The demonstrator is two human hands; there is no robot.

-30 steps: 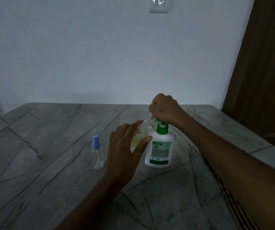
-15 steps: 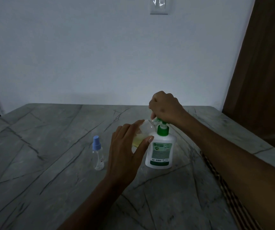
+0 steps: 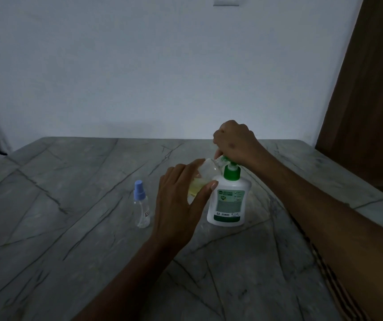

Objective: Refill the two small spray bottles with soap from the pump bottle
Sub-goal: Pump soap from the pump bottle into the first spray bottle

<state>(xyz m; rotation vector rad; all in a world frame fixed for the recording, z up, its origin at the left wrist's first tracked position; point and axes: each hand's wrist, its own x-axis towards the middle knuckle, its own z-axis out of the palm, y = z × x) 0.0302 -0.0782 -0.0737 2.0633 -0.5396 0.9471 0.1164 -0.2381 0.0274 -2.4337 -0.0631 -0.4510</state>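
1. Grey veined stone makes up the surface [image 3: 70, 228] under your hands.
2. Your left hand [image 3: 181, 205] wraps its fingers [image 3: 205, 193] round an uncapped clear bottle [image 3: 205, 170] with yellowish soap inside, tilted toward the pump spout.
3. Your right hand [image 3: 234, 142] is curled down over the green pump head of the white pump bottle [image 3: 228, 202], which stands upright.
4. At 9 o'clock from your left hand, the blue-capped spray bottle [image 3: 142, 205] stands alone.
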